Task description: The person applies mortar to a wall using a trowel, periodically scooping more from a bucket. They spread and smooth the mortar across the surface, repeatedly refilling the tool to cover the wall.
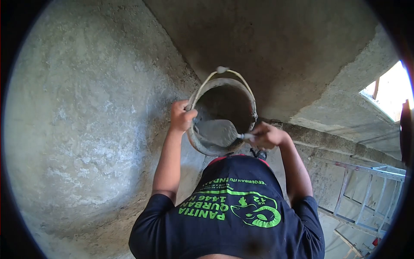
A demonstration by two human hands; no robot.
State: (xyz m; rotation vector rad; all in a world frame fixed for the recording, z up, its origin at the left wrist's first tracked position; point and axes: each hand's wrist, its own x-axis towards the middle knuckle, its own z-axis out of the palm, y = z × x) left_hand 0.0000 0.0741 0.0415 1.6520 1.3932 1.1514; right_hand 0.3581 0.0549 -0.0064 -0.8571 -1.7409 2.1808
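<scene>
My left hand [182, 115] is closed around the left rim of a cement-crusted bucket [202, 146]. The bucket tilts so that its opening faces me, and its pale handle [243, 79] arches above the far rim. In my right hand [268, 135], beside the right rim, is the grip of a trowel. The trowel's blade [219, 132] reaches left across the near part of the opening and looks coated in wet grey mortar. Deep shade hides how much lies inside the bucket.
A rough, patchy cement wall [86, 108] rises on the left. Darker concrete [276, 47] spreads beyond the bucket. To the right are a bright opening [390, 93], a concrete ledge [319, 136] and a metal frame with rungs [364, 194].
</scene>
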